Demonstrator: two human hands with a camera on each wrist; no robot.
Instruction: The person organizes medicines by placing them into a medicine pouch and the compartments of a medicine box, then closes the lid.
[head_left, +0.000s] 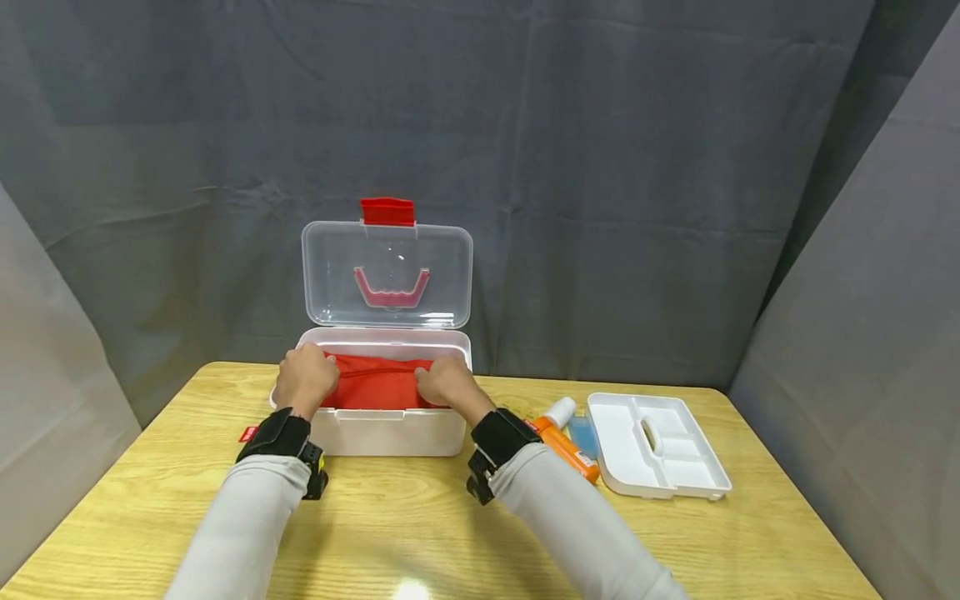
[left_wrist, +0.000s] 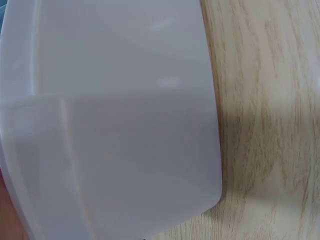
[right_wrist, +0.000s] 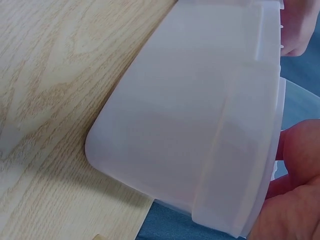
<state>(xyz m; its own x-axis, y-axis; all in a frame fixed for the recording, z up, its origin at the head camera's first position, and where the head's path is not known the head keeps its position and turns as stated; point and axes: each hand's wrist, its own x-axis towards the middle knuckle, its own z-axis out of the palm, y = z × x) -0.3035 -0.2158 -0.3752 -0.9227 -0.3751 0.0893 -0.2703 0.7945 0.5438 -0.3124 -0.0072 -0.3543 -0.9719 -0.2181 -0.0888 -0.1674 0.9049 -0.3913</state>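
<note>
Light grey sleeves (head_left: 577,517) reach out over a wooden table (head_left: 405,521), black straps (head_left: 501,435) on both wrists. Beyond those, left hand (head_left: 306,379) and right hand (head_left: 450,385) each grip one end of a red fabric pouch (head_left: 371,385), fingers curled in, tips hidden, so from where I'm standing I can't tell if they're pressed together. Pouch is down inside a white plastic storage box (head_left: 386,433) near the table's far edge, left of the middle, clear lid (head_left: 387,250) flipped up, red latch (head_left: 387,212) on top. Over toward the far right corner there's a white divided tray (head_left: 626,457), with an orange bottle (head_left: 576,458), a white cap (head_left: 561,412) and some blue thing (head_left: 582,435) by its left side. Dark grey curtain (head_left: 615,250) hangs behind everything.
</note>
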